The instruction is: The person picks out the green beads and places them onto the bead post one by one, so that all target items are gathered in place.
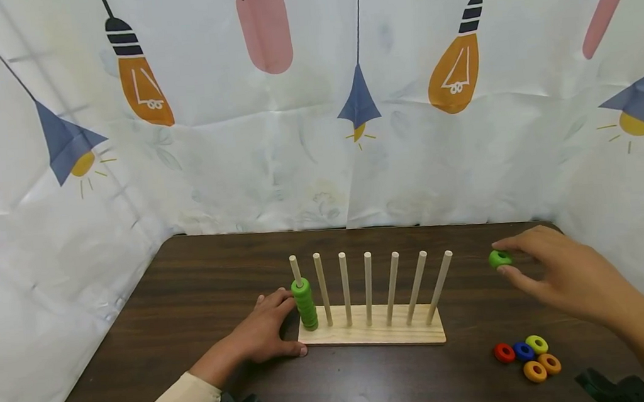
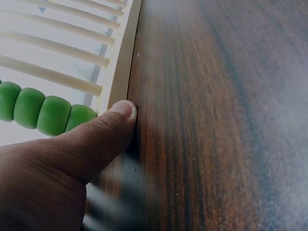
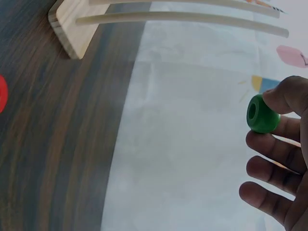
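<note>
A wooden peg stand [image 1: 372, 334] with a row of upright pegs sits on the dark table. Its leftmost peg carries a stack of green beads [image 1: 304, 304]; the other pegs are bare. My left hand [image 1: 264, 330] grips the stand's left end, thumb at the front corner and fingertips farther back beside the stack. In the left wrist view the thumb [image 2: 110, 125] lies against the base's edge, with the far fingers hidden. Off to the right of the stand and above the table, my right hand [image 1: 560, 270] pinches a green bead [image 3: 262, 114] between thumb and index finger, its other fingers spread.
Several loose beads lie together at the front right of the table: a red bead [image 1: 504, 353], a blue bead [image 1: 518, 351], a yellow-green bead [image 1: 532, 340] and orange ones [image 1: 534, 372]. A white printed cloth [image 1: 240, 169] hangs behind the table and along its sides.
</note>
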Action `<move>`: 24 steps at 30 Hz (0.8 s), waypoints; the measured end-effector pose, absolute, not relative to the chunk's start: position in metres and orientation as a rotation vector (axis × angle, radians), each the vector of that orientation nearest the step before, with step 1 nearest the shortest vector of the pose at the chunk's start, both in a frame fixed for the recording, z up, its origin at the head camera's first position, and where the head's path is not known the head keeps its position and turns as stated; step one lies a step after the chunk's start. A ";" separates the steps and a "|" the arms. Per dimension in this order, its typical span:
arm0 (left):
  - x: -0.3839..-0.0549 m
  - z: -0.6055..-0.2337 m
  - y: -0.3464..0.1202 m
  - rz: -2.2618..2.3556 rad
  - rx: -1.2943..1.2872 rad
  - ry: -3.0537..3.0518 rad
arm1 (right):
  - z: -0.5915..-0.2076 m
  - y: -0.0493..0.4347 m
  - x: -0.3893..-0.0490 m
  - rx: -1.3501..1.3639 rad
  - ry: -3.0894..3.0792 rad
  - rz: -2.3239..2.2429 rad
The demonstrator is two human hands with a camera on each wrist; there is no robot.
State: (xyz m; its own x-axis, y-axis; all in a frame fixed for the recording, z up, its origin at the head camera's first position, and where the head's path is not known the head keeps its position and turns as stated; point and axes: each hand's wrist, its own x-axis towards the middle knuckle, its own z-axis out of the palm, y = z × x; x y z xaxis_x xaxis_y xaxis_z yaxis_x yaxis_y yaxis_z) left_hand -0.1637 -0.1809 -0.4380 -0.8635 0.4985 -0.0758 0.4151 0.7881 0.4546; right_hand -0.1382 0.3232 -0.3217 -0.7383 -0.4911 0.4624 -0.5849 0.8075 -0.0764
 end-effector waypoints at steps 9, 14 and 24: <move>-0.164 -0.439 -0.182 0.641 0.722 2.787 | -0.308 0.309 -0.140 0.856 -2.549 0.318; -0.164 -0.441 -0.182 0.638 0.711 2.787 | -0.302 0.302 -0.140 0.881 -2.532 0.333; -0.165 -0.441 -0.182 0.646 0.716 2.785 | -0.290 0.285 -0.144 0.963 -2.454 0.377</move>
